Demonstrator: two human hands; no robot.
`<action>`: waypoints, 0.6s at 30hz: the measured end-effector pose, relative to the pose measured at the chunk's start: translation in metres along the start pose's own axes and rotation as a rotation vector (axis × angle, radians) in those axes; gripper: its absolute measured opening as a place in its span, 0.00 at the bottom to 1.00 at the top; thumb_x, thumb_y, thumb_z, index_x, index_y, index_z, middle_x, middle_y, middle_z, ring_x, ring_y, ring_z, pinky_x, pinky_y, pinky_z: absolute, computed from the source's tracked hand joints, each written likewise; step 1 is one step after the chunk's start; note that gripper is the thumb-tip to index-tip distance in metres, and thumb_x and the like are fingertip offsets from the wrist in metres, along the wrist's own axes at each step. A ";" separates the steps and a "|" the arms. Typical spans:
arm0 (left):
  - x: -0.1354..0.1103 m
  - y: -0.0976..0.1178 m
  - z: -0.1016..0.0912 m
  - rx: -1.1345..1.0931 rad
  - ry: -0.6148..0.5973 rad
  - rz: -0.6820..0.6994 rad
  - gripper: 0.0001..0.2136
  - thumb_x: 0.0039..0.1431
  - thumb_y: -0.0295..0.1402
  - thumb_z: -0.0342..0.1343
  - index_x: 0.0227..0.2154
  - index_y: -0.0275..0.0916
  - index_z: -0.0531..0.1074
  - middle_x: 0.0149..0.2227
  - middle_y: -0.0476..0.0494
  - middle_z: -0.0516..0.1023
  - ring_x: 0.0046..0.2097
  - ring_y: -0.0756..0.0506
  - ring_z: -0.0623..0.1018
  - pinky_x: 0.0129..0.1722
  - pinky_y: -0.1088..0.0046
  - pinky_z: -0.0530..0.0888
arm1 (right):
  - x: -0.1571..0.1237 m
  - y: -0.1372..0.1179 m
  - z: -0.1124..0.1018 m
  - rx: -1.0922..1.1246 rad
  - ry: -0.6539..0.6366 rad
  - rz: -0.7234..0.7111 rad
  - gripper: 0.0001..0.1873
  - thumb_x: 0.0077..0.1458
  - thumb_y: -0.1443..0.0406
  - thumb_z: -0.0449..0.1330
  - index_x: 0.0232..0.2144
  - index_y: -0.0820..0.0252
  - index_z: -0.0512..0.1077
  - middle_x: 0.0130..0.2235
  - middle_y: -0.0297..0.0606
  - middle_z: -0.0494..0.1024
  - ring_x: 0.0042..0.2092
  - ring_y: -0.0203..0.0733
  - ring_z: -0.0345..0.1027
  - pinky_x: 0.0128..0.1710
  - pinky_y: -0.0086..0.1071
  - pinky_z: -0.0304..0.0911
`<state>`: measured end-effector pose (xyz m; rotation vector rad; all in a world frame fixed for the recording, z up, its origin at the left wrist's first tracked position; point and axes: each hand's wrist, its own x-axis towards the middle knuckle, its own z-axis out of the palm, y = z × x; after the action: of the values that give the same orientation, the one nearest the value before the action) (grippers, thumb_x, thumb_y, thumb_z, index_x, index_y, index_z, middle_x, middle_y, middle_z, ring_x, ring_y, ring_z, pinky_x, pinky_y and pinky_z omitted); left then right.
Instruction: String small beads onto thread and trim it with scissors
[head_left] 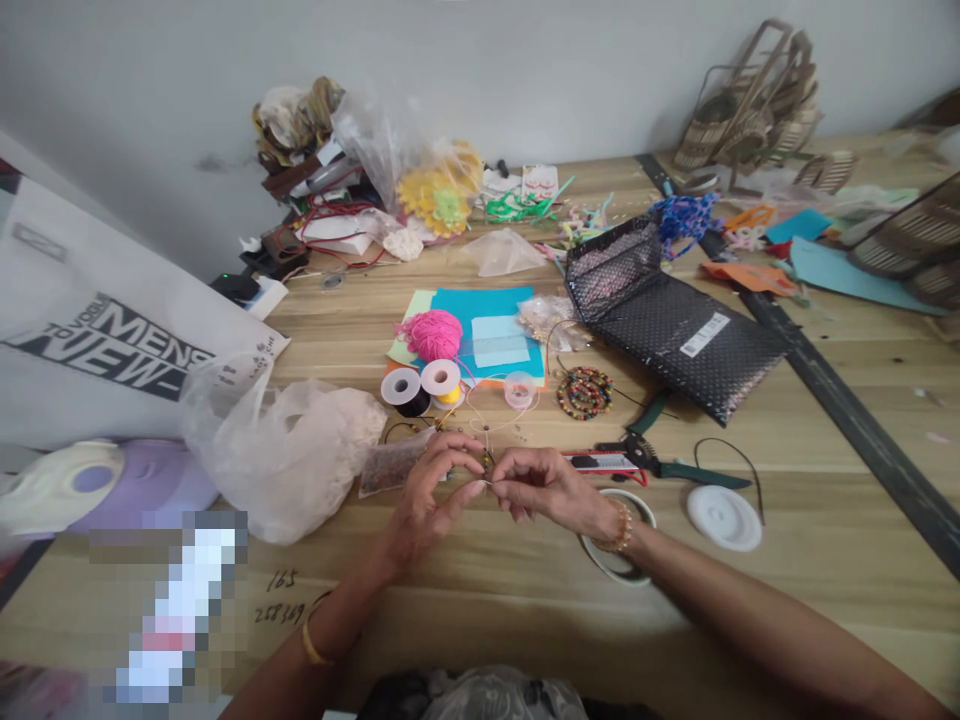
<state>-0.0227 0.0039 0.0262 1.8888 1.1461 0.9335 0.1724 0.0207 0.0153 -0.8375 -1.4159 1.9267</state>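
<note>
Over the wooden table (787, 590) my two hands meet near the front middle. My left hand (433, 492) is closed in a pinch, thumb and fingers pressed on small dark beads on a thin cord (486, 425). My right hand (541, 487) is also closed, its fingertips pinching the end of the same cord right next to the left fingers. A small clear bag of beads (388, 466) lies just left of my left hand. Green-handled pliers (660, 462) and a red and white flat tool (600, 461) lie just beyond my right hand.
Thread spools (420, 385), a pink yarn ball (435, 334), a coiled bead strand (584, 392) and blue paper (487, 330) lie ahead. A black bubble mailer (675, 320) is at right, a white lid (724, 516) nearby, a crumpled plastic bag (285, 450) at left.
</note>
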 end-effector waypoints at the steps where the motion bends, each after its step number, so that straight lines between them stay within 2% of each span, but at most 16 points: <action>1: 0.000 -0.001 0.000 0.000 -0.015 -0.001 0.03 0.58 0.32 0.53 0.33 0.39 0.70 0.46 0.38 0.71 0.51 0.41 0.69 0.52 0.63 0.64 | 0.000 0.000 0.000 -0.004 -0.001 -0.001 0.17 0.51 0.54 0.62 0.28 0.63 0.69 0.23 0.31 0.70 0.21 0.29 0.62 0.20 0.23 0.56; 9: 0.001 -0.007 0.003 0.004 -0.116 0.002 0.04 0.60 0.31 0.51 0.30 0.38 0.68 0.47 0.39 0.71 0.53 0.42 0.68 0.54 0.63 0.63 | 0.001 0.004 0.000 -0.031 -0.008 -0.012 0.16 0.52 0.55 0.61 0.29 0.64 0.68 0.23 0.30 0.69 0.21 0.28 0.60 0.21 0.23 0.57; 15: 0.001 -0.008 0.002 0.033 -0.133 -0.014 0.05 0.60 0.31 0.50 0.30 0.39 0.68 0.48 0.39 0.70 0.54 0.42 0.68 0.55 0.62 0.63 | 0.002 0.008 -0.001 -0.078 0.005 -0.026 0.15 0.53 0.56 0.60 0.29 0.63 0.67 0.22 0.30 0.67 0.21 0.28 0.59 0.21 0.23 0.56; 18: 0.003 -0.010 -0.003 0.047 -0.098 -0.013 0.05 0.60 0.31 0.51 0.30 0.38 0.69 0.47 0.39 0.71 0.53 0.42 0.69 0.54 0.63 0.65 | 0.003 0.011 -0.004 -0.088 0.039 -0.035 0.15 0.53 0.55 0.60 0.28 0.63 0.67 0.22 0.30 0.67 0.22 0.29 0.59 0.22 0.24 0.56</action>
<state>-0.0286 0.0105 0.0199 1.9401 1.1297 0.8037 0.1720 0.0226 0.0031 -0.8802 -1.4909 1.8232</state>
